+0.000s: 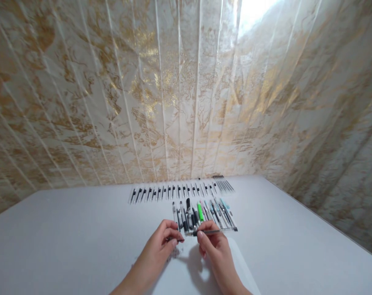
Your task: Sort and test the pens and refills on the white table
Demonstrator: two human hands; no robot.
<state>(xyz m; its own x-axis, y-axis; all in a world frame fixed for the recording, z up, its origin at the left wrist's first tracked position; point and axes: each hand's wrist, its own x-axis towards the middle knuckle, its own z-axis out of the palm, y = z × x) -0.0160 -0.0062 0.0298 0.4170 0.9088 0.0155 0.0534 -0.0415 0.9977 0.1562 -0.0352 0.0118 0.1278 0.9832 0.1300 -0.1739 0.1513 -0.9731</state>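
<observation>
My right hand pinches a slim pen with a dark grip, held nearly level, its dark end out to the right. My left hand is closed with thumb and fingertips together on a small dark piece, too small to identify. The two hands are a little apart over a white board. Just beyond them lies a group of pens, with a bright green marker and a thick black pen among them.
A long row of clear pen parts with black pieces runs along the back of the white table. Several thin dark rods lie at its right end. A gold-patterned curtain hangs behind.
</observation>
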